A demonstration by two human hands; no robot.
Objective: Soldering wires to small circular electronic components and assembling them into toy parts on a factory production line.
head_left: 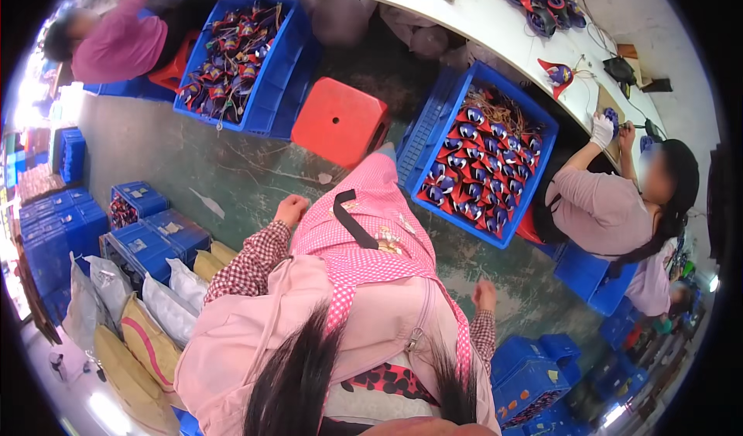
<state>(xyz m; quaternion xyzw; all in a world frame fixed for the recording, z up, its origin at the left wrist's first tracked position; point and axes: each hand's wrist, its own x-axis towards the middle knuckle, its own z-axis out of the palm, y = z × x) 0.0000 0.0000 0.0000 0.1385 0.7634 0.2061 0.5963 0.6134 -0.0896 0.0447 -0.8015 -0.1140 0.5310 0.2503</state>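
Note:
My left hand (291, 210) hangs beside my pink checked apron (364, 227), its fingers loosely curled in with nothing seen in them. On the other side my right hand (484, 293) is held low over the green floor, also curled and apparently empty. Neither touches any of the goods. Ahead of me stands a red plastic stool (339, 120). To its right, a blue crate (507, 238) holds rows of red, blue and white molded parts (484, 157) with wires. Another blue crate (267, 118) at the left is heaped with similar wired parts (232, 60).
A long white workbench (464, 22) curves across the far side, with more parts (542, 2) on it. One co-worker (607, 204) sits at the right, a white glove on one hand; another (124, 37) sits far left. Sacks (147, 343) and blue bins (139, 242) line my left.

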